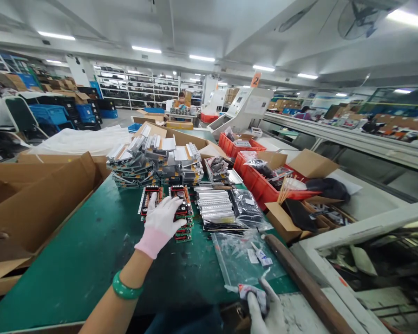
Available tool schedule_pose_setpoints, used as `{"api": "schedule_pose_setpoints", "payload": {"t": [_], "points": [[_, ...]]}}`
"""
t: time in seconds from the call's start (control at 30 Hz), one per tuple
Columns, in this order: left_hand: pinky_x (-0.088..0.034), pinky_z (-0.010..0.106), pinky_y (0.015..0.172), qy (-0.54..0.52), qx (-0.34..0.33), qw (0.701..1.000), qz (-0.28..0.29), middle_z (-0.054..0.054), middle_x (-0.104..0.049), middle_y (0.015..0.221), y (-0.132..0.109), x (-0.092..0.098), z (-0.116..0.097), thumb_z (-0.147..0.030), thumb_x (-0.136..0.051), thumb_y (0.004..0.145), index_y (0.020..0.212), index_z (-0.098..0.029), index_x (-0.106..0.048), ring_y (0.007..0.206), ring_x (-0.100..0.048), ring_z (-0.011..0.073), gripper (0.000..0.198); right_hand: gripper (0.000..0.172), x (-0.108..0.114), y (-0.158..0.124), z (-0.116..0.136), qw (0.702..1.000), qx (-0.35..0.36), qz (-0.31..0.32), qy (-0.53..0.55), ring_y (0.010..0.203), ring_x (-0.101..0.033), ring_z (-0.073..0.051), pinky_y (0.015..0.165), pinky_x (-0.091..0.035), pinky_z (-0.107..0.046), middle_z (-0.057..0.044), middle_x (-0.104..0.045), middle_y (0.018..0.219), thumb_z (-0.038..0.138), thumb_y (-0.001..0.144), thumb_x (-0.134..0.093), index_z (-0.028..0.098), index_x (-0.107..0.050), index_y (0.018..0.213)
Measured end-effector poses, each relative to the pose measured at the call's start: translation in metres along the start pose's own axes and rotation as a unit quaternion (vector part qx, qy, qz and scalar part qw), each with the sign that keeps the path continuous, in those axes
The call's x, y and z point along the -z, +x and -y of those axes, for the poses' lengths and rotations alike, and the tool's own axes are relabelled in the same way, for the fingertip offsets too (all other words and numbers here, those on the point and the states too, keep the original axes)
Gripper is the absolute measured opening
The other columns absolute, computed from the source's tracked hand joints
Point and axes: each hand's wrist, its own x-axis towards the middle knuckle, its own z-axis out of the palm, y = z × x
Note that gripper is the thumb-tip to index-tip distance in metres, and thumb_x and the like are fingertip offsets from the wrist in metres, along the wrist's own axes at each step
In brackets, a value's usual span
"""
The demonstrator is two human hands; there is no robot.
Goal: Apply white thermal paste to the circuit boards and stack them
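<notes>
Head view recorded a green table [101,264] carrying a pile of metal-and-board assemblies [135,164], judged further along. Nearer than the pile, rightward, lay silver metal strips [214,206], judged unused; directly before it sat stacked circuit boards [185,223], none lifted clear. The gloved left hand [162,215] was spread over these, contact uncertain. Well before the pile, rightward, the gloved right hand [271,313] pinched a small tube [251,292].
</notes>
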Motion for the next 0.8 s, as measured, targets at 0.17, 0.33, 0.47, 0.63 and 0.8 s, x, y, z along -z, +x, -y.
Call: {"api": "schedule_pose_setpoints", "payload": {"t": [0.17,0.33,0.47,0.63,0.8], "points": [[-0.024,0.062,0.117,0.028,-0.016,0.994,-0.100,0.014,-0.061,0.134,-0.019,0.003,-0.023,-0.030,-0.071,0.083,0.127,-0.018,-0.055,0.128,-0.054,0.0353,0.048,0.049,0.006,0.026,-0.004,0.998,0.004,0.060,-0.017,0.086,-0.071,-0.028,0.071,-0.052,-0.034,-0.007,-0.076,0.092,0.059,0.075,-0.055,0.023,-0.066,0.107],[-0.048,0.042,0.105,-0.111,-0.138,0.982,-0.063,0.005,-0.072,0.115,-0.085,-0.006,-0.060,-0.035,-0.055,0.093,0.116,-0.022,-0.060,0.115,-0.065,0.0230,0.027,0.039,0.014,0.050,0.008,0.995,0.017,0.073,-0.062,0.073,-0.071,-0.028,0.062,-0.052,-0.033,-0.008,-0.075,0.078,0.055,0.071,-0.056,0.023,-0.063,0.091],[-0.061,0.029,0.078,-0.127,-0.186,0.974,-0.035,0.001,-0.076,0.101,-0.135,-0.022,-0.051,-0.042,-0.050,0.096,0.111,-0.023,-0.062,0.094,-0.073,0.0186,0.026,0.035,0.023,0.071,0.016,0.993,0.052,0.060,-0.091,0.073,-0.072,-0.026,0.063,-0.051,-0.032,-0.006,-0.076,0.080,0.051,0.078,-0.050,0.023,-0.065,0.095],[-0.062,0.027,0.072,-0.135,-0.191,0.971,-0.044,0.002,-0.077,0.097,-0.145,-0.035,-0.030,-0.043,-0.051,0.096,0.106,-0.024,-0.064,0.087,-0.074,0.0193,0.025,0.032,0.023,0.111,0.014,0.986,0.073,0.044,-0.144,0.072,-0.071,-0.023,0.066,-0.052,-0.030,-0.005,-0.074,0.075,0.050,0.078,-0.054,0.022,-0.067,0.084],[-0.061,0.028,0.071,-0.140,-0.219,0.964,-0.060,0.001,-0.077,0.094,-0.141,-0.042,-0.028,-0.039,-0.051,0.095,0.102,-0.024,-0.065,0.085,-0.075,0.0198,0.021,0.028,0.010,0.148,0.014,0.981,0.076,-0.006,-0.178,0.083,-0.072,-0.023,0.075,-0.054,-0.032,-0.006,-0.076,0.084,0.041,0.083,-0.052,0.020,-0.068,0.092]]}}
